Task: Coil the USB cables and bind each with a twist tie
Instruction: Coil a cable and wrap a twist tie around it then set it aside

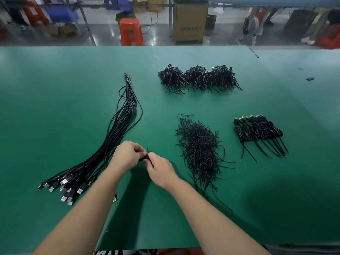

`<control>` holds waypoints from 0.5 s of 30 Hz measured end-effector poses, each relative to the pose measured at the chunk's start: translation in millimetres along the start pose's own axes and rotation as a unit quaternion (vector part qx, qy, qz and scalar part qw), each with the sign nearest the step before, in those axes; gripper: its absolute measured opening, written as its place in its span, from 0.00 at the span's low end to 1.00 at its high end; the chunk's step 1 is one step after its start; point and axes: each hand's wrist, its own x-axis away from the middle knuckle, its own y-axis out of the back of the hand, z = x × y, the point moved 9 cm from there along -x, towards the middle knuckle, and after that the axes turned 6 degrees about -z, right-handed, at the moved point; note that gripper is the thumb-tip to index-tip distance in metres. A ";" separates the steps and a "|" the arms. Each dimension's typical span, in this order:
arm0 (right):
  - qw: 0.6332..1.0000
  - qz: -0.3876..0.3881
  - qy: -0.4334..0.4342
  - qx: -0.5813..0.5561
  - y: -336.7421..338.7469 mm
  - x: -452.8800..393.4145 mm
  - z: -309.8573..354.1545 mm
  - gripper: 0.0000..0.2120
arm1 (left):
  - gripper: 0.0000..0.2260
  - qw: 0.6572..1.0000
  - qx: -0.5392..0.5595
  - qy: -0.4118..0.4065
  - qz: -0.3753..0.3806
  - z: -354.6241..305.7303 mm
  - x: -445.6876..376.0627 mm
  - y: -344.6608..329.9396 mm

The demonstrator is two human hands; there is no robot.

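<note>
Coiled black cable (145, 158), both hands' grip, thin tie

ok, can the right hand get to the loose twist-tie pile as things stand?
Probably yes, once freed. The right hand and left hand are both pinching a small coiled cable. The twist-tie pile lies just to its right on the green table, nothing between them.
</note>
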 end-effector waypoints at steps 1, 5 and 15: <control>1.000 -0.008 0.012 0.006 0.5 1.0 1.7 0.13 | 0.03 1.000 -0.009 -0.001 0.006 -0.3 -0.3 0.3; 0.998 -0.039 0.053 0.012 4.6 7.1 9.3 0.11 | 0.03 1.000 -0.006 0.006 0.027 2.7 0.9 -0.8; 0.990 -0.075 0.112 0.046 7.3 14.7 20.5 0.09 | 0.03 0.994 0.049 0.047 0.082 15.3 1.4 -0.6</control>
